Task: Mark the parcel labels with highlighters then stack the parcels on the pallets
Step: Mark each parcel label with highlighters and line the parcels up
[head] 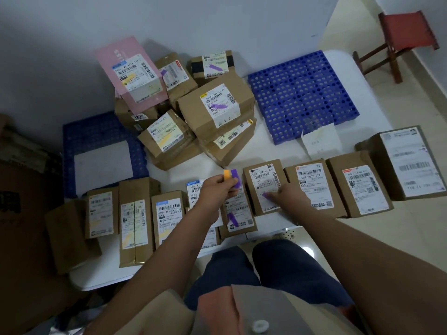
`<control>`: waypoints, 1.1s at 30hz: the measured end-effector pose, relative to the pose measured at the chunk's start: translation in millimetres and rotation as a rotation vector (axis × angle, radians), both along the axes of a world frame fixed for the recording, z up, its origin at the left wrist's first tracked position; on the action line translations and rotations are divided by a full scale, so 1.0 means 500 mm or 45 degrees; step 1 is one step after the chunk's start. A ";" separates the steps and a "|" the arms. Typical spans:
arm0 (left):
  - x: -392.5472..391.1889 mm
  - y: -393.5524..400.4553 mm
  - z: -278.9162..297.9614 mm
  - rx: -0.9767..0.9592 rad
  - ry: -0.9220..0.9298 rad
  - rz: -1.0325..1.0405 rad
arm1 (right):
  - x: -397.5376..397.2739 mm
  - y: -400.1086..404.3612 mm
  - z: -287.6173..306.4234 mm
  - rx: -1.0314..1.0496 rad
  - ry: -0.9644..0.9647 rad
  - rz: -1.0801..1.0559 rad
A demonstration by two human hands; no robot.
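White table (pixel 271 151) against grey wall (pixel 217 20); tiled floor (pixel 387 112).

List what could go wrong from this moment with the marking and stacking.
1. The right hand is drawing purple on the label of the parcel; the palm may drag across wet ink and smear it.
2. The left hand pinches orange and purple pieces, probably caps; one could slip out.
3. The stacked pile already leans unevenly, the pink box tilted on top; adding more could topple it.
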State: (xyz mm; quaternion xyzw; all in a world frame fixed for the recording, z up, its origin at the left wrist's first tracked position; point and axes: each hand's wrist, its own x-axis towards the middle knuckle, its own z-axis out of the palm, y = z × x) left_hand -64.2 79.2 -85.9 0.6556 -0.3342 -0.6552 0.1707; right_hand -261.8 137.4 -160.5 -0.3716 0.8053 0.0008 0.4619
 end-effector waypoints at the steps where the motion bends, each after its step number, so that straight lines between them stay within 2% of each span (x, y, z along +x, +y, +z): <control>1: -0.005 0.000 0.001 -0.001 0.011 0.006 | -0.004 0.007 0.005 -0.029 -0.033 -0.028; 4: -0.022 0.002 0.002 0.005 0.062 0.044 | -0.026 0.027 0.027 -0.214 -0.054 -0.155; 7: -0.047 0.007 -0.006 0.015 0.079 0.045 | -0.077 0.055 0.050 -0.472 0.126 -0.298; 9: -0.069 0.011 -0.015 0.037 0.098 0.040 | -0.125 0.078 0.054 -0.554 0.188 -0.400; 12: -0.102 0.017 -0.027 0.082 0.112 0.045 | -0.183 0.108 0.054 -0.518 0.250 -0.503; 18: -0.152 0.042 -0.050 0.184 0.113 0.010 | -0.227 0.137 0.059 -0.344 0.064 -0.611; 23: -0.193 0.085 -0.061 0.272 0.123 -0.044 | -0.241 0.136 0.060 -0.322 -0.034 -0.675; 33: -0.228 0.115 -0.084 0.316 0.112 0.009 | -0.260 0.149 0.055 -0.313 -0.105 -0.617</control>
